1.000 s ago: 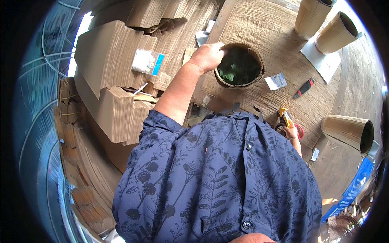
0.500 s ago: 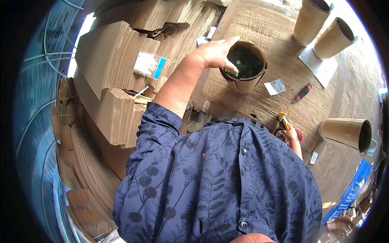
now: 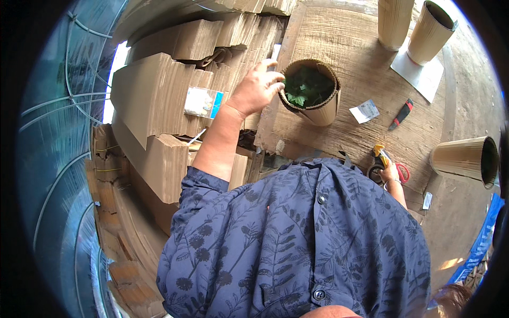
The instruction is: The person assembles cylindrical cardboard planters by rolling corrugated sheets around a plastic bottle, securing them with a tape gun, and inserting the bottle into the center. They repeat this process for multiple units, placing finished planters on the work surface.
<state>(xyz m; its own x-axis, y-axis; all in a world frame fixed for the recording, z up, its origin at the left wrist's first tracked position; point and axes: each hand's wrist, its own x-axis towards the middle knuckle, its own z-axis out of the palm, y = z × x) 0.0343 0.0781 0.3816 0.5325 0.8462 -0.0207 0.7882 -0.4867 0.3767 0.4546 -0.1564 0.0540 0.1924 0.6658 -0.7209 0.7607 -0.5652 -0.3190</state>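
Observation:
A corrugated cardboard tube (image 3: pixel 324 112) stands on the wooden table (image 3: pixel 352 63) in front of me, with green leaves (image 3: pixel 302 93) inside it. At its left rim is my left hand (image 3: pixel 254 90), fingers apart and slightly bent; the fingertips reach the rim, and whether they touch it I cannot tell. My right hand (image 3: pixel 391 174), low at the table's near edge, is closed on a yellow-and-black hand tool (image 3: pixel 380 155) whose exact kind is unclear. A dark ring (image 3: pixel 375 173) and a red loop-shaped handle (image 3: pixel 404 173) lie against that hand.
A red-and-black utility knife (image 3: pixel 401 114) and a small printed paper (image 3: pixel 364 112) lie right of the tube. Two upright tubes (image 3: pixel 428 37) stand far right by a white sheet (image 3: pixel 424 79); another tube (image 3: pixel 461 159) lies on its side. Stacked flat cardboard (image 3: pixel 159 95) fills the left.
My left hand has drawn back leftward from over the tube's opening to its left rim, uncovering more leaves. My right hand keeps the yellow-and-black tool. The whole view has shifted slightly.

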